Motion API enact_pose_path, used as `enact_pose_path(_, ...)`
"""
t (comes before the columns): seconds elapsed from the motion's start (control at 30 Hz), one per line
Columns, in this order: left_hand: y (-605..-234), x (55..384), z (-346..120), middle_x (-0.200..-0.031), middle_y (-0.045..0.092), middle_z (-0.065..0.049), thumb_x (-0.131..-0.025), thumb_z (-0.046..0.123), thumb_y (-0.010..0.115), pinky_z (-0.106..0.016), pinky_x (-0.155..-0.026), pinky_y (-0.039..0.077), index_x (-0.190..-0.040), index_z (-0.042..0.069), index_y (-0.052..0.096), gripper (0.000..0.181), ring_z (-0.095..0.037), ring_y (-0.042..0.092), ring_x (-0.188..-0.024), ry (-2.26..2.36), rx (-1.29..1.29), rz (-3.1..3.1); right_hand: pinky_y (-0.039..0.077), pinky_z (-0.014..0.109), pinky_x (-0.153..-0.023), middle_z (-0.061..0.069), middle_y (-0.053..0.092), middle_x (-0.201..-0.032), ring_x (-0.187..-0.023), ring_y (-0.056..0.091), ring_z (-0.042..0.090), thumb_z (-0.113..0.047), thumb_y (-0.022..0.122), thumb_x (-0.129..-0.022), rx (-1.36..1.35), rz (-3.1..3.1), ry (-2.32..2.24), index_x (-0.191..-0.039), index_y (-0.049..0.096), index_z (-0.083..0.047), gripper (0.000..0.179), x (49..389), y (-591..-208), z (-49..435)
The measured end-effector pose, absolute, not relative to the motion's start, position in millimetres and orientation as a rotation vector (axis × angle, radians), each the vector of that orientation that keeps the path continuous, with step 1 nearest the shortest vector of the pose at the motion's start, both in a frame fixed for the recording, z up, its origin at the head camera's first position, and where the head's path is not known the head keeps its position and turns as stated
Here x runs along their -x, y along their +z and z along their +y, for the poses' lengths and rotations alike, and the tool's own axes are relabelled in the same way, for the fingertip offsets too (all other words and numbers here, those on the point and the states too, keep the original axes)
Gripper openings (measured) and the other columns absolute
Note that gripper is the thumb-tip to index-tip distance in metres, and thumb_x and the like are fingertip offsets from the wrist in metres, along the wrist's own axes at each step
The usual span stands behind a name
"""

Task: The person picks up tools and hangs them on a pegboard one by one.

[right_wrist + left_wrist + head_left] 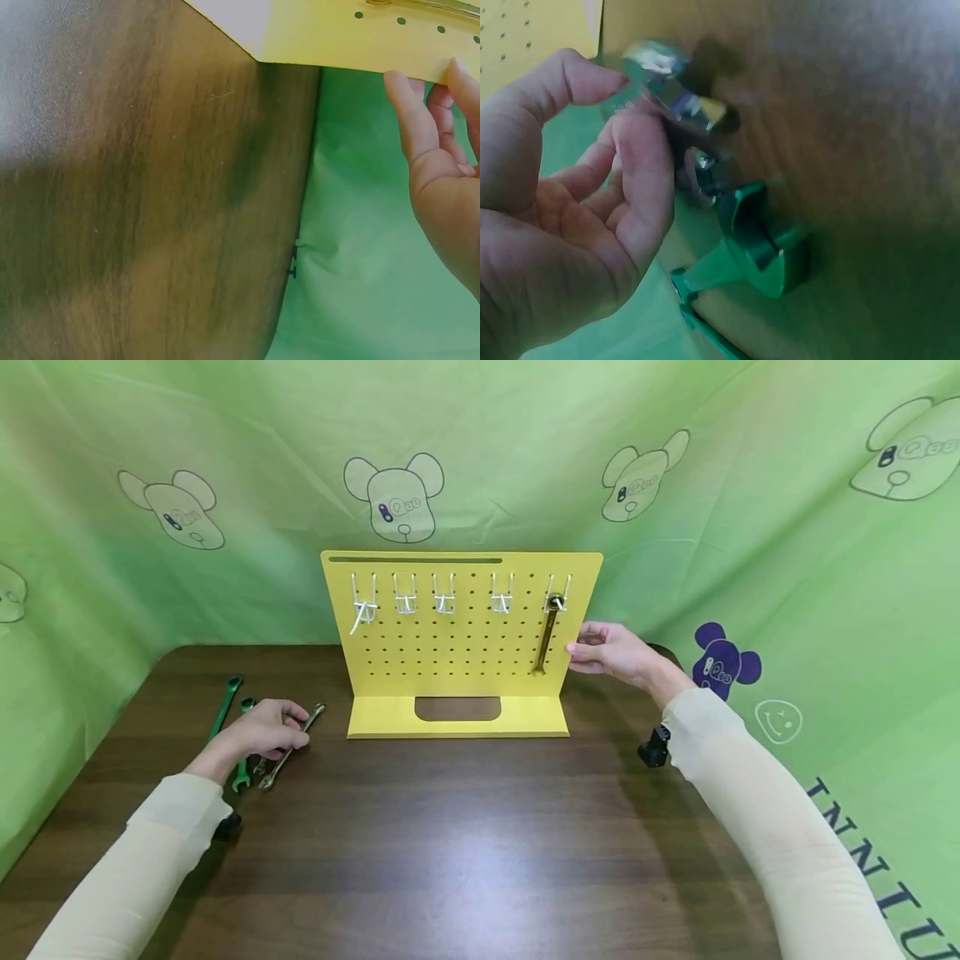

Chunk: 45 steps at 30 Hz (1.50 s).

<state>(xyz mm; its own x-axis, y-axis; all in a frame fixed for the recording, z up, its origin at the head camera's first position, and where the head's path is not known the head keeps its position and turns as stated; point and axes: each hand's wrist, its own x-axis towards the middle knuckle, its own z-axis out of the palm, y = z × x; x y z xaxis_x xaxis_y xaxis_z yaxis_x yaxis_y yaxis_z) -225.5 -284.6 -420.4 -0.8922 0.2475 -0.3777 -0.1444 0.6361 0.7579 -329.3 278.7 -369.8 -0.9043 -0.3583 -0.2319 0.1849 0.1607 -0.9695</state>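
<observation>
My left hand (264,727) pinches a silver combination wrench (279,768) between thumb and fingers, low over the table's left side. Blur softens its end in the left wrist view. Beside and partly under this hand lie a smaller silver wrench (259,767) and a green wrench (241,778), with another green wrench (225,702) farther left. My right hand (613,653) grips the right edge of a yellow pegboard (450,652), thumb in front and fingers partly hidden behind. A dark bronze-toned wrench (548,635) hangs upright from the pegboard's rightmost hook.
Four more white hooks hang along the pegboard's upper part, the leftmost hook (363,610) tilted. The board stands on a yellow base (382,718) on a dark wooden table (450,827). Green printed cloth (510,460) surrounds the table's back and sides.
</observation>
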Motion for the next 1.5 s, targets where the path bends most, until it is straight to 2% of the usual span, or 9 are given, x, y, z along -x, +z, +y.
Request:
enact_pose_path(0.17,-420,225,-292,-0.113,0.060,-0.016,-0.092,0.010,0.061,-0.039,-0.070,0.055,-0.141,-0.010,0.045,0.055,-0.023,0.056,-0.086,1.189,-0.070,2.368,0.057,0.037,-0.093,0.011,0.062,-0.101,-0.096,0.067,0.026,-0.001,0.064,-0.099,0.196,2.146,-1.745,-0.110,0.051,0.006,0.018,330,-374,277)
enact_pose_path(0.33,-419,229,-296,-0.098,0.052,-0.009,-0.087,0.004,0.056,-0.037,-0.069,0.048,-0.146,-0.007,0.041,0.062,-0.023,0.050,-0.082,1.225,-0.052,2.299,0.058,0.038,-0.091,0.012,0.066,-0.099,-0.095,0.068,0.027,-0.001,0.064,-0.099,0.221,2.194,-1.753,-0.110,0.052,0.005,0.017,327,-378,277)
enact_pose_path(0.4,-419,232,-297,-0.096,0.051,-0.009,-0.087,0.003,0.055,-0.038,-0.070,0.050,-0.149,-0.005,0.038,0.065,-0.023,0.050,-0.083,1.251,-0.046,2.279,0.058,0.037,-0.090,0.011,0.065,-0.099,-0.094,0.068,0.025,-0.001,0.063,-0.100,0.231,2.182,-1.771,-0.110,0.051,0.005,0.017,326,-378,277)
enact_pose_path(0.57,-419,236,-294,-0.110,0.058,-0.015,-0.098,0.009,0.057,-0.041,-0.083,0.057,-0.152,-0.006,0.035,0.060,-0.025,0.058,-0.095,1.371,-0.086,2.212,0.057,0.036,-0.092,0.010,0.061,-0.099,-0.092,0.067,0.022,0.000,0.061,-0.100,0.267,2.187,-1.773,-0.110,0.049,0.004,0.016,326,-379,278)
enact_pose_path(0.67,-414,240,-286,-0.103,0.058,-0.013,-0.101,0.012,0.055,-0.041,-0.086,0.056,-0.151,-0.007,0.034,0.057,-0.023,0.058,-0.093,1.474,-0.114,2.146,0.055,0.039,-0.094,0.011,0.058,-0.101,-0.092,0.066,0.020,-0.001,0.060,-0.101,0.296,2.217,-1.759,-0.111,0.047,0.005,0.017,325,-383,277)
enact_pose_path(0.83,-402,250,-257,-0.089,0.058,-0.004,-0.099,0.005,0.052,-0.042,-0.084,0.057,-0.146,-0.010,0.034,0.053,-0.016,0.059,-0.082,1.671,-0.160,2.017,0.056,0.038,-0.093,0.010,0.053,-0.100,-0.091,0.062,0.017,-0.003,0.057,-0.103,0.353,2.241,-1.786,-0.111,0.042,0.006,0.019,323,-390,276)
enact_pose_path(1.2,-392,259,-168,-0.086,0.058,-0.003,-0.097,0.004,0.054,-0.037,-0.076,0.058,-0.144,-0.007,0.039,0.051,-0.015,0.059,-0.076,1.814,-0.212,1.830,0.055,0.037,-0.096,0.009,0.053,-0.099,-0.092,0.062,0.021,-0.001,0.059,-0.102,0.317,2.087,-1.799,-0.107,0.046,0.001,0.014,328,-382,281)
enact_pose_path(1.37,-385,263,-132,-0.087,0.059,-0.005,-0.096,0.003,0.056,-0.036,-0.073,0.058,-0.141,-0.007,0.043,0.048,-0.015,0.057,-0.074,1.832,-0.262,1.825,0.047,0.044,-0.107,0.009,0.059,-0.098,-0.093,0.065,0.023,0.005,0.059,-0.099,0.136,1.811,-1.930,-0.106,0.050,-0.004,0.014,329,-376,282)
enact_pose_path(1.5,-374,265,-109,-0.090,0.057,-0.005,-0.097,0.004,0.059,-0.035,-0.073,0.056,-0.140,-0.007,0.043,0.047,-0.016,0.054,-0.076,1.862,-0.330,1.807,0.037,0.052,-0.113,0.008,0.064,-0.100,-0.096,0.067,0.024,0.003,0.059,-0.100,0.052,1.704,-1.975,-0.105,0.052,-0.007,0.013,329,-373,282)
